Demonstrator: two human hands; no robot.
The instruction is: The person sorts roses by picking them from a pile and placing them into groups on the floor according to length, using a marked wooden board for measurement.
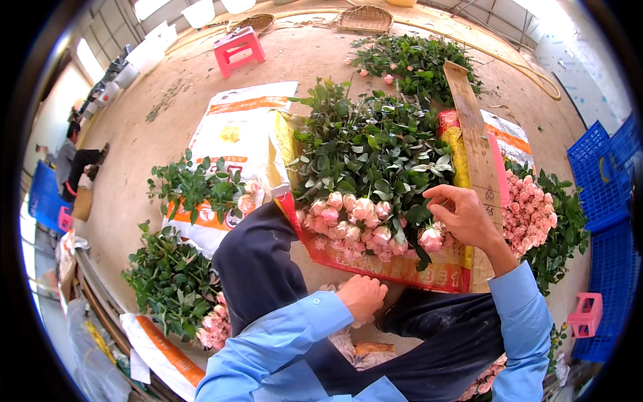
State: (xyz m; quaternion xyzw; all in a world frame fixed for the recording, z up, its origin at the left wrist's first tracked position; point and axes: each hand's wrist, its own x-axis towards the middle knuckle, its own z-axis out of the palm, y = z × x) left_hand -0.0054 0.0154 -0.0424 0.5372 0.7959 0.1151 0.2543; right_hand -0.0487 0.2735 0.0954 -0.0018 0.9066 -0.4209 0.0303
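Pink roses (pixel 351 221) with long leafy stems (pixel 371 140) lie heaped before me on a sack-covered support (pixel 392 269), their heads towards me. My right hand (pixel 459 211) is at the right end of the heap, thumb and forefinger bent beside a rose head (pixel 430 239) and leaves; whether it grips anything is unclear. My left hand (pixel 361 297) is low between my knees with its fingers curled, near pale petals partly hidden beneath it; its grip cannot be made out. A wooden board (pixel 472 130) with written marks runs along the right side of the heap.
More roses lie at right (pixel 530 213), at lower left (pixel 171 281), on a white sack (pixel 221 130) and beyond the heap (pixel 412 60). Blue plastic crates (pixel 593 176) stand at right. Pink stools (pixel 238 47) and wicker baskets (pixel 365 19) are about. A person (pixel 75 161) sits far left.
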